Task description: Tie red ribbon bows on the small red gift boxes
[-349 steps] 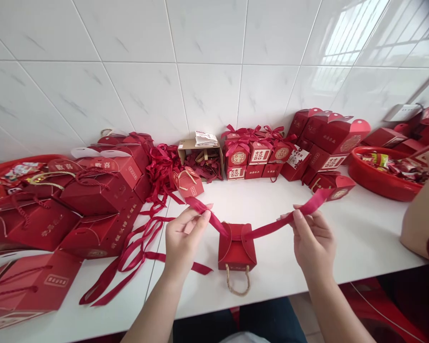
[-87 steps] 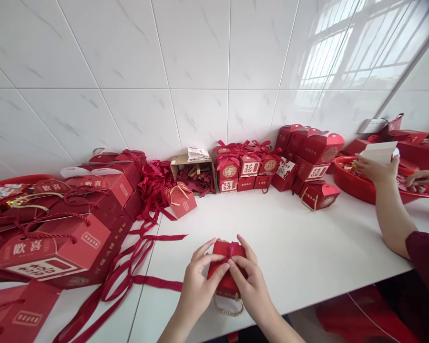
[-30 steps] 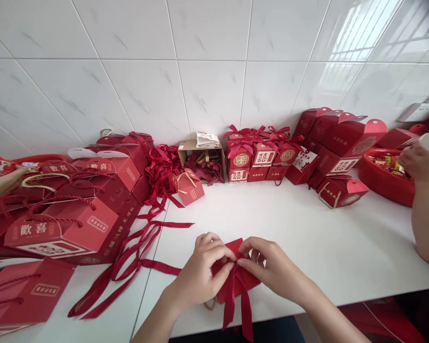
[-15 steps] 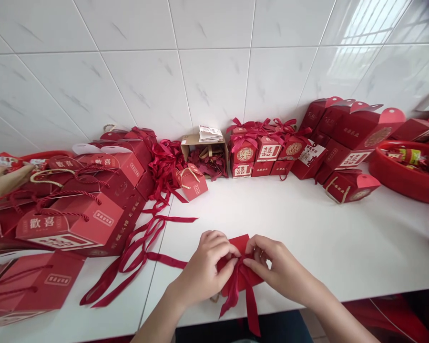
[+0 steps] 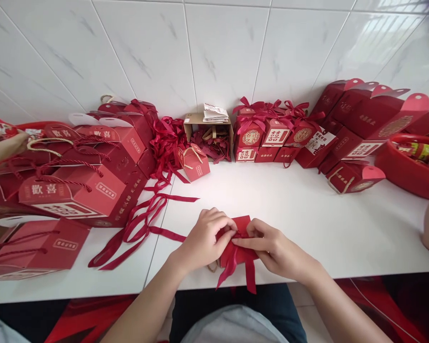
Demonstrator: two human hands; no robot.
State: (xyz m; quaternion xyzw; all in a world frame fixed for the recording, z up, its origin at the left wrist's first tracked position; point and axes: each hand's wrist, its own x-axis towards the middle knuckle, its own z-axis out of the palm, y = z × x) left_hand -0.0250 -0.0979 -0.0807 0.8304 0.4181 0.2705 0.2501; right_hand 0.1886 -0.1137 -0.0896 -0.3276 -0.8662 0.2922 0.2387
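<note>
A small red box point(image 5: 243, 224) lies near the table's front edge with a dark red ribbon point(image 5: 250, 276) around its top, two ends hanging toward me. My left hand point(image 5: 209, 238) is at the box's left, thumb and forefinger pinching the ribbon at the knot. From the right, my right hand point(image 5: 277, 247) touches the same spot, its forefinger and thumb closed on the ribbon beside the knot. Both sets of fingertips nearly meet and partly cover the knot. A bit of twisted cord point(image 5: 212, 267) shows under the box's left side.
Red gift boxes point(image 5: 75, 190) and loose ribbons point(image 5: 143, 224) fill the left. Along the wall stand an open carton point(image 5: 191, 122), ribboned boxes point(image 5: 277, 133) and stacked boxes point(image 5: 364, 114). Other people's hands point(image 5: 7, 145) reach in at both sides, the right one over a red basin point(image 5: 396, 162).
The view has tilted downward, so the scene sits higher and my lap shows. My right forefinger has moved left across the knot, and my left fingers have pinched closer together.
</note>
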